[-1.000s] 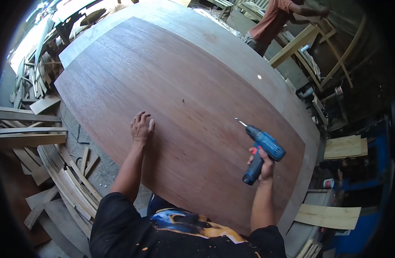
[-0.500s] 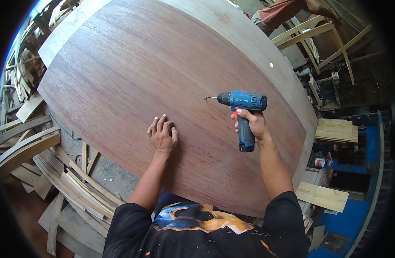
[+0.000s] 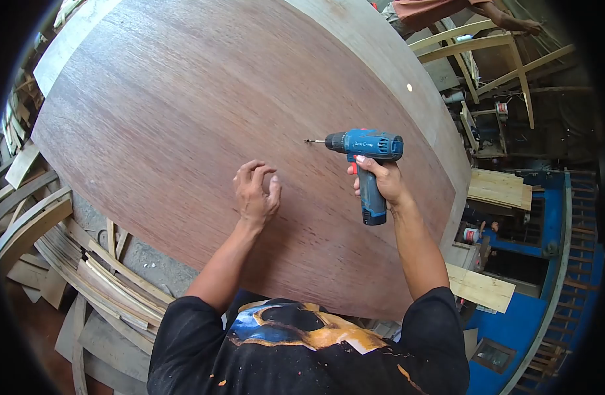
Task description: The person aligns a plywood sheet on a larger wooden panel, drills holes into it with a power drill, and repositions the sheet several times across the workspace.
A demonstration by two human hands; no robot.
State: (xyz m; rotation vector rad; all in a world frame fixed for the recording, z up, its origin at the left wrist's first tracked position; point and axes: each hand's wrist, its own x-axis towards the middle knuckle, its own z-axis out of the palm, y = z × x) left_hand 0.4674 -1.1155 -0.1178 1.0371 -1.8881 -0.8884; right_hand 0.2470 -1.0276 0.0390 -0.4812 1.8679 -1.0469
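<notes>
A blue and black cordless drill (image 3: pixel 375 146) is in my right hand (image 3: pixel 384 181), its bit pointing left over the large brown wooden panel (image 3: pixel 184 118). My thumb lies near the top of the grip, and the red trigger shows beside my fingers. At the tip of the bit there is a small dark piece, too small to make out. My left hand (image 3: pixel 256 192) hovers over or just touches the panel, left of the drill, with its fingers curled but apart and nothing in them.
Curved wooden strips (image 3: pixel 111 289) lie on the floor at the left. Light boards (image 3: pixel 480 287) sit at the right beside a blue structure (image 3: pixel 513 329). Another person's arm (image 3: pixel 506 16) reaches in at the top right, near wooden frames (image 3: pixel 473 46).
My left hand has lifted and turned, its fingers more curled. The drill appears slightly further left and up. The view has shifted, and the other person's arm reaches further into view.
</notes>
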